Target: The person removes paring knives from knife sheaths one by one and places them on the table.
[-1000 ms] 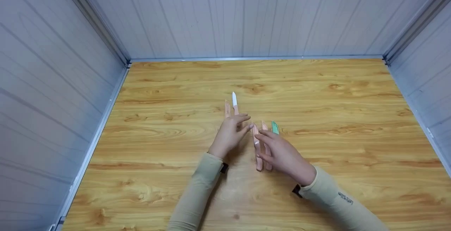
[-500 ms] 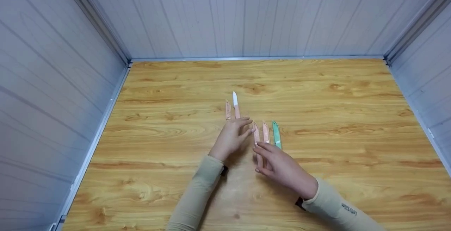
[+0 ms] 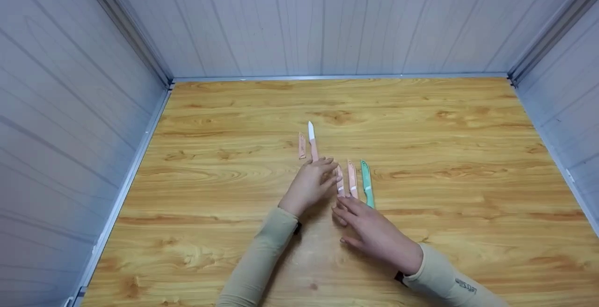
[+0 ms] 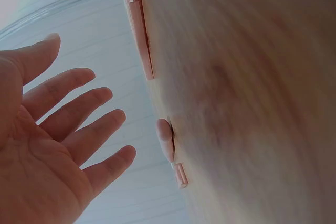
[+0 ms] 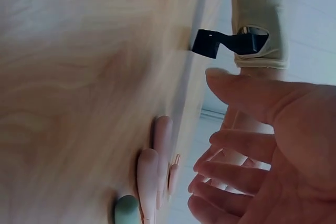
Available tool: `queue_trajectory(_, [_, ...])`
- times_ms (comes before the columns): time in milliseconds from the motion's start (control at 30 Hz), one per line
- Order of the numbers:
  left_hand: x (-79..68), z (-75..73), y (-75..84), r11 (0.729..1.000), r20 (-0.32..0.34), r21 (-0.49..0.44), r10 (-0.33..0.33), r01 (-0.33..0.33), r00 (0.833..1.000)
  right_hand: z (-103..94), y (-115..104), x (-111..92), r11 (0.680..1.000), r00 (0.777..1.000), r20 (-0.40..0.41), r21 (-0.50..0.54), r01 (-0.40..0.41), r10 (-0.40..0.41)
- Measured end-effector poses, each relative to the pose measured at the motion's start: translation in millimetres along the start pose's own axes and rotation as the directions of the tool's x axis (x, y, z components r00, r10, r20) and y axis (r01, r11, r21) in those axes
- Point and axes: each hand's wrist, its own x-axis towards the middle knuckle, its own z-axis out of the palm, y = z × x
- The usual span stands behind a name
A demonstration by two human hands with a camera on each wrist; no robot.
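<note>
My left hand (image 3: pixel 309 183) hovers with spread fingers beside the handle of a bare paring knife (image 3: pixel 312 143), which has a white blade and a pink handle. Left of that knife lies a pink blade sheath (image 3: pixel 302 146). Two pink sheathed knives (image 3: pixel 352 176) and a green sheathed knife (image 3: pixel 366 178) lie side by side to the right. My right hand (image 3: pixel 376 234) is over the near ends of the pink pair and hides them in the head view. Its palm looks bare in the right wrist view, where pink handles (image 5: pixel 148 179) and a green handle (image 5: pixel 126 211) show.
The knives lie on a wood-grain table (image 3: pixel 224 124). Pale panelled walls (image 3: pixel 299 21) enclose its back and both sides. Each forearm wears a beige sleeve (image 3: pixel 262 251), and a black strap (image 5: pixel 247 41) shows at the left wrist.
My right hand has drawn back toward me, uncovering the sheaths and more of the green knife. The left hand has shifted slightly nearer me. The knives have stayed nearly in place.
</note>
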Motion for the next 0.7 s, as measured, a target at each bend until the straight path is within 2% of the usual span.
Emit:
queue_trajectory(133, [0.9,-0.7,1.7,0.998,0.042,0.063,0.003,-0.006,0.999,0.4,0,-1,0.999,0.999,0.044,-0.028,0.022,-0.021])
queue_trajectory(367, [4.5,-1.4,2.6,0.982,0.132,0.189,-0.009,-0.016,0.991,1.2,2,2,0.999,0.997,0.073,-0.031,0.031,-0.028])
queue_trajectory(700, [5.5,4.9,2.1,0.951,0.207,0.295,0.031,-0.093,0.978,7.3,10,4,0.998,0.994,0.105,-0.057,0.035,-0.029])
